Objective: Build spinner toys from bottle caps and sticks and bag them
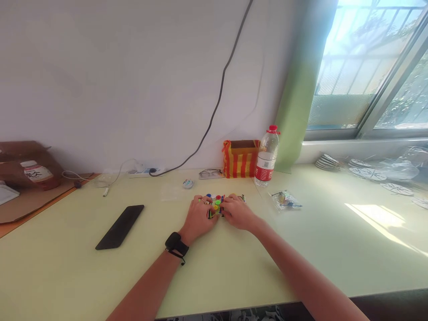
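Observation:
A cluster of small colourful plastic parts point(217, 203) lies on the table between my two hands, with yellow, green, red, blue and white round pieces showing. My left hand point(201, 215), wearing a black watch point(177, 243) at the wrist, curls its fingers at the cluster's left side. From the right, my right hand point(238, 211) bends its fingers in against the same cluster. Both sets of fingertips meet close together at the parts, which they partly cover. The exact shape of what they grip is too small to make out.
A black phone point(119, 227) lies to the left. Behind are a round tin point(188, 183), glasses point(210, 173), a striped bag point(241, 160) and a large bottle point(266, 156). At right sit a clear packet of parts point(285, 200) and patterned discs point(368, 173). A cardboard box point(20, 196) stands far left.

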`<action>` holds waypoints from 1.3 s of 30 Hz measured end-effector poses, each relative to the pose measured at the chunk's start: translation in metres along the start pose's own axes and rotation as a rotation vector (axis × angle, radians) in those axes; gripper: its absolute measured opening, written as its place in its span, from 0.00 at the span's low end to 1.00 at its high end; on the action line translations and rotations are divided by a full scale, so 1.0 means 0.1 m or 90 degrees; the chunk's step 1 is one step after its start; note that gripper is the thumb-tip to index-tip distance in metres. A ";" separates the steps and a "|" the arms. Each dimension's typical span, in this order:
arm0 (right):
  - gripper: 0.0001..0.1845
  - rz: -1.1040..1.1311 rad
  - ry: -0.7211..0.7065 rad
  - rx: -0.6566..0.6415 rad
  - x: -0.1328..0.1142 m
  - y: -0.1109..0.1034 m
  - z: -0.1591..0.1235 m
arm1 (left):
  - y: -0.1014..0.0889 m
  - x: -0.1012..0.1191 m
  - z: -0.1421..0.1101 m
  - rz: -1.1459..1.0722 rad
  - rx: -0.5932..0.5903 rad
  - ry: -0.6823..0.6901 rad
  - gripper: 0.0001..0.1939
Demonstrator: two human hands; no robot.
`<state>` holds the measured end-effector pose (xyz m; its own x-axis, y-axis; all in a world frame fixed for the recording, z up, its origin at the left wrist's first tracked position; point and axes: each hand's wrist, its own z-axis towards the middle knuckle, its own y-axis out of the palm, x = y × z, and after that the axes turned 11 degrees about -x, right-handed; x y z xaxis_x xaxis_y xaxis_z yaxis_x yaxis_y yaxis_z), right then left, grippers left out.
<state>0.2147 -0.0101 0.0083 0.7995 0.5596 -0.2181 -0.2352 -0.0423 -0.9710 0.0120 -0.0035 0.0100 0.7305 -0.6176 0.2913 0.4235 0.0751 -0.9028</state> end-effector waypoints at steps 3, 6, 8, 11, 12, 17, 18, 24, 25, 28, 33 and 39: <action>0.11 -0.009 0.021 -0.012 0.03 0.02 -0.02 | 0.01 0.03 -0.02 -0.037 -0.016 0.027 0.05; 0.11 0.005 0.035 -0.016 0.07 0.04 -0.06 | 0.01 0.05 -0.05 -0.081 -0.045 0.050 0.04; 0.11 0.019 0.040 -0.012 0.09 0.04 -0.08 | -0.02 0.05 -0.06 -0.108 -0.077 0.062 0.07; 0.10 0.033 0.038 -0.007 0.11 0.04 -0.09 | -0.06 0.06 -0.07 -0.126 -0.118 0.079 0.13; 0.09 0.035 0.034 -0.004 0.11 0.04 -0.10 | -0.08 0.06 -0.07 -0.125 -0.127 0.080 0.14; 0.08 0.059 0.007 0.020 0.13 0.07 -0.10 | -0.09 0.11 -0.07 -0.137 -0.133 0.078 0.11; 0.08 0.063 0.006 0.023 0.13 0.08 -0.10 | -0.09 0.12 -0.07 -0.141 -0.132 0.077 0.11; 0.13 0.048 0.007 0.043 0.13 0.12 -0.12 | -0.03 0.25 -0.07 -0.107 -0.100 0.039 0.16; 0.13 0.042 0.006 0.043 0.12 0.12 -0.12 | -0.01 0.27 -0.07 -0.096 -0.091 0.027 0.17; 0.13 0.036 0.001 0.039 0.10 0.12 -0.12 | 0.03 0.32 -0.06 -0.068 -0.072 0.009 0.16; 0.13 0.051 -0.003 0.035 0.11 0.12 -0.11 | 0.09 0.31 -0.06 -0.029 -0.052 0.005 0.08; 0.13 0.063 0.007 0.061 0.16 0.10 -0.11 | 0.02 0.12 -0.01 -0.015 0.028 -0.042 0.07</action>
<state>0.2313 -0.0105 -0.0062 0.7758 0.5470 -0.3146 -0.3646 -0.0183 -0.9310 0.0212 -0.0115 0.0119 0.7530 -0.5668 0.3343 0.4633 0.0959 -0.8810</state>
